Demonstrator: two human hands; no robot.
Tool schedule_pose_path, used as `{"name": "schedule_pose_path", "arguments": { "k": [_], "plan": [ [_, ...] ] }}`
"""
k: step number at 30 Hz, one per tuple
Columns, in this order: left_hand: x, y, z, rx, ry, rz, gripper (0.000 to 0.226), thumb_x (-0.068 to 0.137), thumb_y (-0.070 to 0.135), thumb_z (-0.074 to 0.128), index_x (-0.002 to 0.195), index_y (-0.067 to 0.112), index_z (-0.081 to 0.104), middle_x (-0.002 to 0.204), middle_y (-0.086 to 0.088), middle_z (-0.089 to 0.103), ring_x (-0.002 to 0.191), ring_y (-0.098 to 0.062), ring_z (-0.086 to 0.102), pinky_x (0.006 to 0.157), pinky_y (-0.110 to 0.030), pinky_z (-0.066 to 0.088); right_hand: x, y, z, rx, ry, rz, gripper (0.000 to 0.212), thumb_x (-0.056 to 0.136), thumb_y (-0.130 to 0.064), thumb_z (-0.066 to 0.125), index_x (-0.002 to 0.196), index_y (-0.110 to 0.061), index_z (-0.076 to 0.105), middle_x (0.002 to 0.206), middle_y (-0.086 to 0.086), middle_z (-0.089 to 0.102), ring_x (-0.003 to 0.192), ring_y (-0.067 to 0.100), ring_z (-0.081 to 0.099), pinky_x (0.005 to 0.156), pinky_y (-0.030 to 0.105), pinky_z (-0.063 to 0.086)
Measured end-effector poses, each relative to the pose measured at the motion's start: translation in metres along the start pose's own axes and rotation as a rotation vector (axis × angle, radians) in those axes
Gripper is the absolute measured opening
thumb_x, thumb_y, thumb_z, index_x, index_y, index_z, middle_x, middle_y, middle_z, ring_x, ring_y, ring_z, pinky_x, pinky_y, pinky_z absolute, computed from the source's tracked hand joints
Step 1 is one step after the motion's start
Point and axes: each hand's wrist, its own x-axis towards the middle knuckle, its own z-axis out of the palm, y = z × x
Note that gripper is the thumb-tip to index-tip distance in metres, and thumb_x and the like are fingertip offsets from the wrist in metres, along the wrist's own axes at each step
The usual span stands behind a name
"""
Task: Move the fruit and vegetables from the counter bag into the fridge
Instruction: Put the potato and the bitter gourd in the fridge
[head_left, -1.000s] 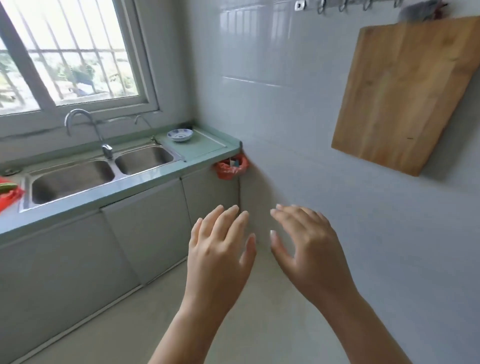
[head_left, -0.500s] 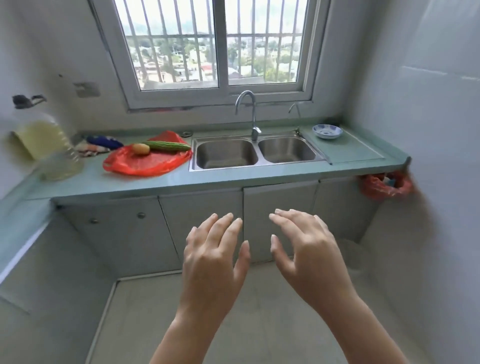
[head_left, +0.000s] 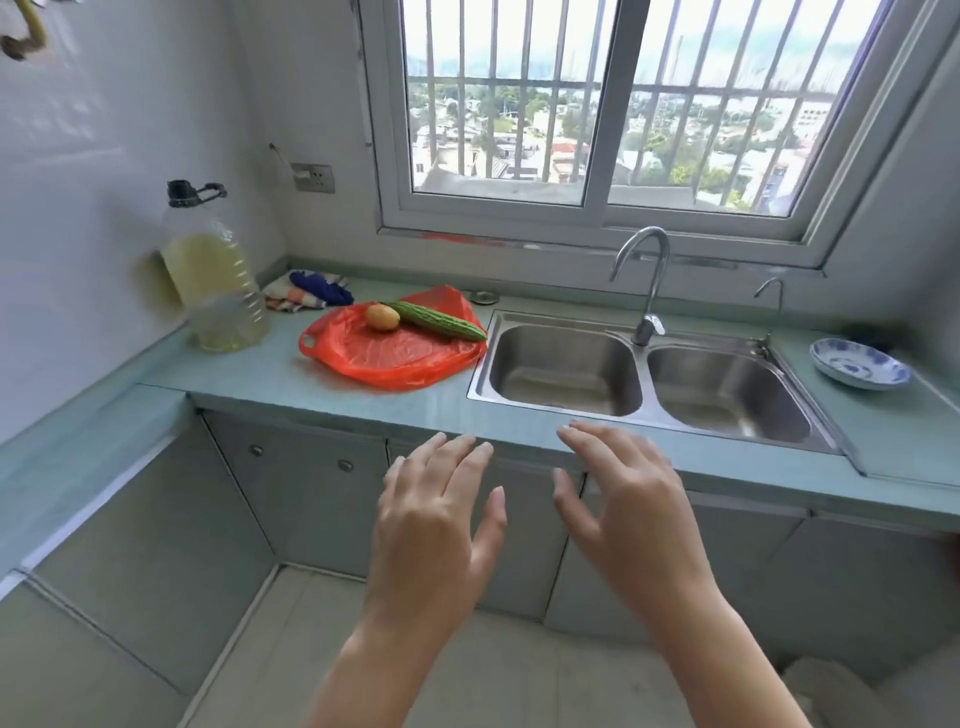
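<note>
A flattened red plastic bag lies on the green counter, left of the sink. On the bag rest a small yellowish potato and a long green bitter gourd, touching each other. My left hand and my right hand hover side by side in front of the counter edge, fingers spread and relaxed, holding nothing. Both hands are well short of the bag. No fridge is in view.
A double steel sink with a tall tap sits right of the bag. A large oil bottle stands at the left wall, a cloth behind the bag, a blue-patterned dish far right. Cabinet doors are below.
The view has swung left from the right wall to face the counter and moved closer. The bag with the vegetables now lies ahead. Both hands stayed raised and empty.
</note>
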Motion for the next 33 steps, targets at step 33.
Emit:
{"name": "schedule_pose_path", "arguments": {
  "k": [33],
  "plan": [
    [0.244,-0.385,0.122,0.059,-0.152,-0.231,0.044,0.086,0.038,0.040,0.114,0.013,0.062,0.117,-0.004,0.064,0.113,-0.025,0.055,0.098,-0.038,0.036,0.288,-0.027,0.391,0.065,-0.241,-0.054,0.033,0.075,-0.023,0.059,0.106,-0.011,0.066,0.103,0.004,0.068,0.096,0.026,0.062,0.082,0.050,0.050]
  ]
}}
